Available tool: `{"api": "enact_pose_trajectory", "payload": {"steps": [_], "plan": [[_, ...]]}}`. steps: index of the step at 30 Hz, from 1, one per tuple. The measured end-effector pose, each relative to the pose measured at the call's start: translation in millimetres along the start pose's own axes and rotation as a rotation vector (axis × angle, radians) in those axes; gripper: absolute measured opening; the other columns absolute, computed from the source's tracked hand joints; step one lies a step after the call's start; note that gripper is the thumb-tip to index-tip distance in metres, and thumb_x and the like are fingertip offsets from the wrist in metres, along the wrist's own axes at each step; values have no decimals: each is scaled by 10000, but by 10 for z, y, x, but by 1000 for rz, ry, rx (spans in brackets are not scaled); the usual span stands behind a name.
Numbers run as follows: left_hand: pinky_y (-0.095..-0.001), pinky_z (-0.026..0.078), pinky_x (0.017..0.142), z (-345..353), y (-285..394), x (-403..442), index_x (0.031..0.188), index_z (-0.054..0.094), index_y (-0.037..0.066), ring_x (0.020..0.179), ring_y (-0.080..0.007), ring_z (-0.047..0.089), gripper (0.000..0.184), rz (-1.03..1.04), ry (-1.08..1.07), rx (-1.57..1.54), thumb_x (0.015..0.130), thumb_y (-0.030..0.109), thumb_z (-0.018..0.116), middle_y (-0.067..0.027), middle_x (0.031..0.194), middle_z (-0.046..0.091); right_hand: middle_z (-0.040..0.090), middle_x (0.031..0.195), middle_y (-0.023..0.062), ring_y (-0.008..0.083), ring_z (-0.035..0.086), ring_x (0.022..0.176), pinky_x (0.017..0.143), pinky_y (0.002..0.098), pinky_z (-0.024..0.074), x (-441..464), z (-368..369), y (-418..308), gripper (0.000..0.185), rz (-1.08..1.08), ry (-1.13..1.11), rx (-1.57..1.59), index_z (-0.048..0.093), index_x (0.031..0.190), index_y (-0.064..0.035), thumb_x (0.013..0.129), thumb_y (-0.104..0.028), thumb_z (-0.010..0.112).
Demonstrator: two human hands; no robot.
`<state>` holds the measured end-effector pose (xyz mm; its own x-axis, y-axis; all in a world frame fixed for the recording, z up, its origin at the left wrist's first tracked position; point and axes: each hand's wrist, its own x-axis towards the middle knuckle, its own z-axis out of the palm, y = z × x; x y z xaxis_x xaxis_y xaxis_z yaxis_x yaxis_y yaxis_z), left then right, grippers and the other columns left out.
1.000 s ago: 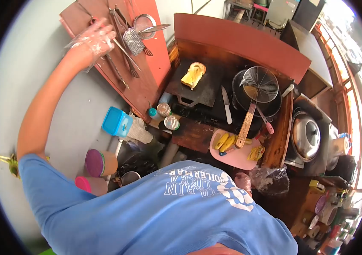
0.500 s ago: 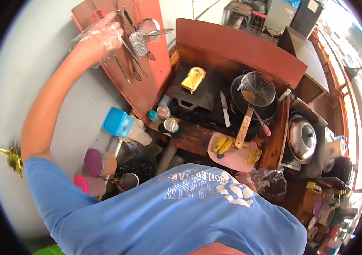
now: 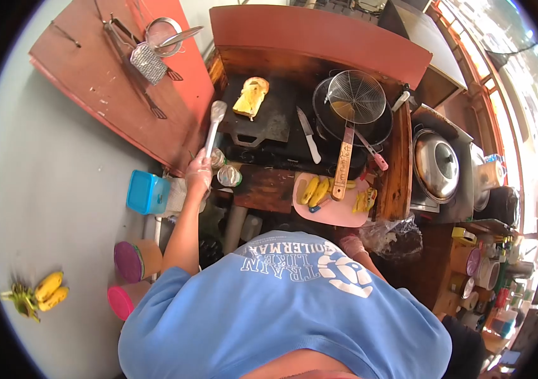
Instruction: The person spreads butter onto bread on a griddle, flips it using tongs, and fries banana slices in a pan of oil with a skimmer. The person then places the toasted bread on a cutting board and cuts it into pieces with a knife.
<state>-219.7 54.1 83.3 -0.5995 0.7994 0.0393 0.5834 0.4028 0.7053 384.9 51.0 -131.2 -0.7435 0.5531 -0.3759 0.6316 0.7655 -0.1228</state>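
Observation:
My left hand [image 3: 199,172], in a clear plastic glove, is closed around metal tongs [image 3: 214,128], which point up beside the griddle. On the black griddle [image 3: 269,123] lies a yellow-browned slice of bread [image 3: 251,97]. My right hand [image 3: 351,244] is low by my shirt, near the pink cutting board [image 3: 338,216]; its fingers cannot be made out. Bananas [image 3: 314,191] and a blue-handled tool [image 3: 319,206] rest on that board. A white-handled knife [image 3: 308,134] lies right of the griddle.
A wire skimmer [image 3: 356,96] with a wooden handle lies across a black wok [image 3: 326,117]. Grater and strainer [image 3: 163,35] hang on the red board at left. Jars [image 3: 229,175] and a blue container [image 3: 147,191] stand near my left hand. A lidded pot [image 3: 436,165] is at right.
My left hand has come down from the hanging utensils toward the griddle's left side, now with tongs in it. The view has shifted; the bread and the knife stay in place.

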Motion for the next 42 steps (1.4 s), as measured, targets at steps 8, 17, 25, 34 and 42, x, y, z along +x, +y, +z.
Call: {"api": "enact_pose_trajectory", "payload": {"steps": [8,17,25,34,42], "plan": [[-275,393,371,282,-66,569,1518,386,215,477,-101,486,550,-488,-434,-831,1000,271,563,-34,774,587,715,1077,132,324,669,1046,917,425,519,-540,-194,-389,293,873,-25,752,751,979,-153,851,-350,574],[-366,451,495,812,-37,1569,1330,615,195,589,-186,585,350,202,-201,-389,983,204,568,-64,646,552,705,1156,110,282,653,1117,965,369,506,-901,210,-867,318,1115,-130,1117,753,1067,-130,858,-330,620],[-498,520,731,257,761,534,1270,634,206,859,-351,659,332,640,58,726,945,245,575,-156,900,632,705,1144,111,297,664,1079,917,371,527,-770,867,-691,317,546,-166,474,749,1054,-117,886,-335,593],[-475,536,762,-403,763,-86,1273,649,153,869,-343,680,353,416,-112,725,933,197,566,-126,1029,716,732,1005,116,312,690,969,849,394,548,-796,369,-657,179,816,-104,821,744,904,-93,801,-134,605],[-492,528,795,-79,1365,78,1161,682,78,892,-368,674,275,215,-152,509,984,212,519,-167,1010,708,727,1004,153,302,717,937,763,411,579,-874,416,-496,202,517,-373,360,759,925,-105,777,-131,624]]}}
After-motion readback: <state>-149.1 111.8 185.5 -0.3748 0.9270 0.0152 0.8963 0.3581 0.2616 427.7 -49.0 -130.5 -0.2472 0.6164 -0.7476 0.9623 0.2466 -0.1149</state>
